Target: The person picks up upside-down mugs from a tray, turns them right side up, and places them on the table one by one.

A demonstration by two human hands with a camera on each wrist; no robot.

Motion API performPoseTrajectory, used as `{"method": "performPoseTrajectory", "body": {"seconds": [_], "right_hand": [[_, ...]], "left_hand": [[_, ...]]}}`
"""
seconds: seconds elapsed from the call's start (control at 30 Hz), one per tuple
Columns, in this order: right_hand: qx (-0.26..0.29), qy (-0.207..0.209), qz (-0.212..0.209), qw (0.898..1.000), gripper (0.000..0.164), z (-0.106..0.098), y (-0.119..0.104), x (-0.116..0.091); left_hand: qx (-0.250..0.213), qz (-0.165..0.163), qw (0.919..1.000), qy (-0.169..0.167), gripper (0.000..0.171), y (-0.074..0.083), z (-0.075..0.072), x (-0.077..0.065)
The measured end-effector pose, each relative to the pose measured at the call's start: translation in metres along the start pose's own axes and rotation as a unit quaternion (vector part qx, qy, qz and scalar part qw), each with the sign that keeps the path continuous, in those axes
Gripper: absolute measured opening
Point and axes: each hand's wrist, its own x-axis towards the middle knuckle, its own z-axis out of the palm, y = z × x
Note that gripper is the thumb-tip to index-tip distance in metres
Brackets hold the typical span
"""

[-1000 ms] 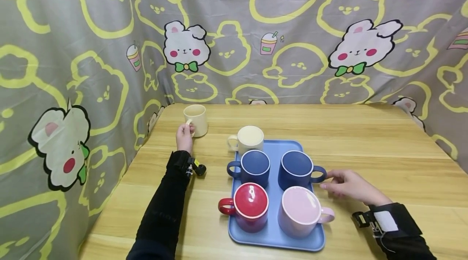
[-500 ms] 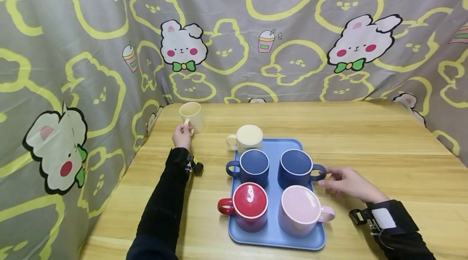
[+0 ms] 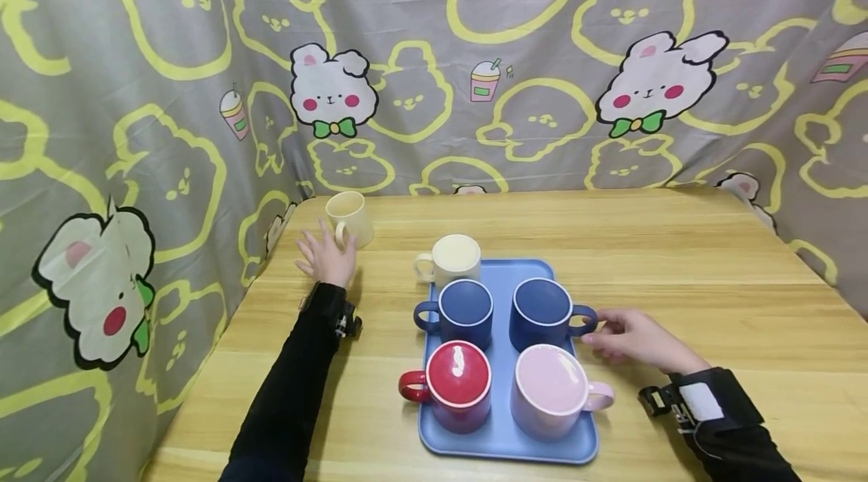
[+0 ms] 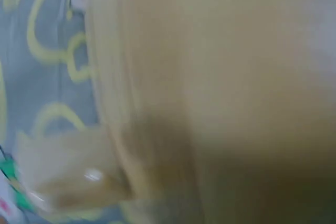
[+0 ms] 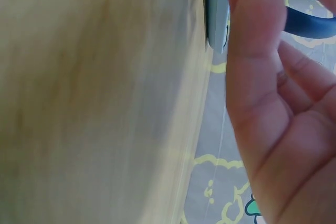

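A cream mug (image 3: 359, 222) stands by itself at the far left of the table, its handle facing the near side. Right at that handle is my left hand (image 3: 328, 260), fingers spread and holding nothing; in the left wrist view the mug (image 4: 73, 169) is blurred. My right hand (image 3: 637, 335) has its fingertips beside the handle of the right dark blue mug (image 3: 541, 312), loosely bent. In the right wrist view a gap shows between the thumb (image 5: 257, 30) and that handle (image 5: 310, 24).
A blue tray (image 3: 508, 446) carries a second dark blue mug (image 3: 466, 316), a red mug (image 3: 459, 392), a pink mug (image 3: 549, 395) and another cream mug (image 3: 456, 260) at its back left corner. A patterned curtain (image 3: 420, 113) borders the wooden table (image 3: 644, 241) behind and at the sides.
The lone cream mug has slid a little farther back and left. My left hand has let go of its handle and spread its fingers. The right hand has stayed nearly still.
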Motion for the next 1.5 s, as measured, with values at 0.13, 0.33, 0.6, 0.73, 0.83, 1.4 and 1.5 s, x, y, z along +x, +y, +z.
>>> {"method": "performPoseTrajectory", "body": {"seconds": [0.13, 0.33, 0.6, 0.73, 0.83, 1.4, 1.5], "right_hand": [[0.012, -0.007, -0.01, 1.0, 0.021, 0.0, -0.001, 0.002], [0.029, -0.008, -0.01, 1.0, 0.032, 0.002, -0.002, 0.006], [0.056, 0.007, 0.009, 0.998, 0.026, 0.012, -0.003, 0.012], [0.055, 0.038, 0.025, 0.997, 0.021, 0.016, -0.006, 0.017], [0.042, 0.069, 0.025, 0.996, 0.018, 0.017, -0.013, 0.021], [-0.291, 0.192, -0.057, 0.936, 0.011, -0.022, -0.109, 0.041], [-0.297, 0.191, -0.071, 0.933, 0.011, -0.021, -0.123, 0.042]], "left_hand": [[0.098, 0.118, 0.987, -0.048, 0.072, 0.007, -0.001, -0.027], [0.182, 0.194, 0.9458, -0.187, 0.066, 0.017, 0.0, -0.067], [0.184, 0.221, 0.9256, -0.247, 0.065, 0.021, -0.009, -0.106], [0.175, 0.233, 0.9257, -0.241, 0.064, 0.02, -0.014, -0.118], [0.167, 0.235, 0.9285, -0.234, 0.063, 0.021, -0.017, -0.122], [0.093, 0.398, 0.8867, -0.217, 0.05, 0.157, -0.056, -0.117], [0.063, 0.416, 0.8659, -0.27, 0.051, 0.19, -0.042, -0.119]]}}
